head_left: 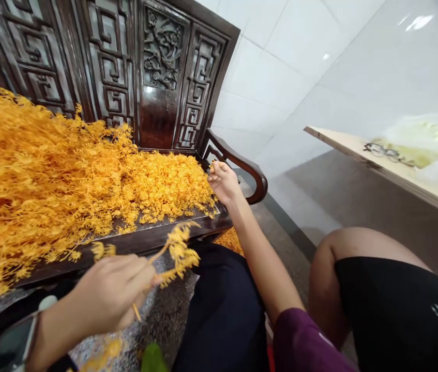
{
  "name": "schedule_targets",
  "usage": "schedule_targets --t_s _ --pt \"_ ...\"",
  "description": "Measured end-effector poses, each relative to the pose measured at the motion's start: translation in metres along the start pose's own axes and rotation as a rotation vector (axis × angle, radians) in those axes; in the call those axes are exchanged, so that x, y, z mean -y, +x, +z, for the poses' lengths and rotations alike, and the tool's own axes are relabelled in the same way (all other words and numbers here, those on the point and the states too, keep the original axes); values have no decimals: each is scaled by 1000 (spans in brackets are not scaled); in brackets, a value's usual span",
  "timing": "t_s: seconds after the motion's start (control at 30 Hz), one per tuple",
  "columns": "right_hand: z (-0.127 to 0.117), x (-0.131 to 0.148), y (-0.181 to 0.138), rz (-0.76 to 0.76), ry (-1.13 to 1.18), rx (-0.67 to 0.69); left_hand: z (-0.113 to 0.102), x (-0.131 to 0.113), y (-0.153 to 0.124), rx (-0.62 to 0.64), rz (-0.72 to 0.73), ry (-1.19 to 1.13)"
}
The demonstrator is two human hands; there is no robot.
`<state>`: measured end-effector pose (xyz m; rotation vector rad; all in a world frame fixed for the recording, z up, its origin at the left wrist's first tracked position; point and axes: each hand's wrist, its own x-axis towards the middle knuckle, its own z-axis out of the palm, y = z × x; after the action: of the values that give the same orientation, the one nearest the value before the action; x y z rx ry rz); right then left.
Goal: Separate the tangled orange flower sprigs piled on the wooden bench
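My left hand (120, 287), with a watch (13, 336) at its wrist, is closed around a yellow-orange plastic flower sprig (180, 250). The sprig's frilly heads stick out past the fingers to the right, and a bit of stem pokes out below. Over the right end of the bench, my right hand (222, 181) pinches a small yellowish piece (211, 167) between thumb and fingertips; its exact kind is too small to make out. Just left of that hand lies a heap of loose orange flower pieces (172, 181). Longer orange sprigs (40, 175) pile up further left.
The heaps rest on a dark carved wooden bench (160, 121) with a curved armrest (259, 181). More orange pieces (229, 240) lie below its seat. At right, a wooden board (343, 144) bears eyeglasses (387, 153) and a plastic bag (432, 137). Another person's bare knee (327, 263) is close by.
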<state>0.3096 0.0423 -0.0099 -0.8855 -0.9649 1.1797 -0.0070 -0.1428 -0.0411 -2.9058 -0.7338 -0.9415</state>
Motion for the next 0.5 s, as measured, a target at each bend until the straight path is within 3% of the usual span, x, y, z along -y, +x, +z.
schedule_targets --t_s 0.13,0.27,0.43,0.5 --pt "6 24 -35 48 76 308 7 36 -10 12 -40 62" --pt "24 48 -52 -121 110 494 7 50 -12 22 -56 104" --pt "27 58 -44 -375 350 1159 7 48 -8 46 -60 107" --pt "26 55 -37 -366 393 1260 8 47 -6 58 -66 92"
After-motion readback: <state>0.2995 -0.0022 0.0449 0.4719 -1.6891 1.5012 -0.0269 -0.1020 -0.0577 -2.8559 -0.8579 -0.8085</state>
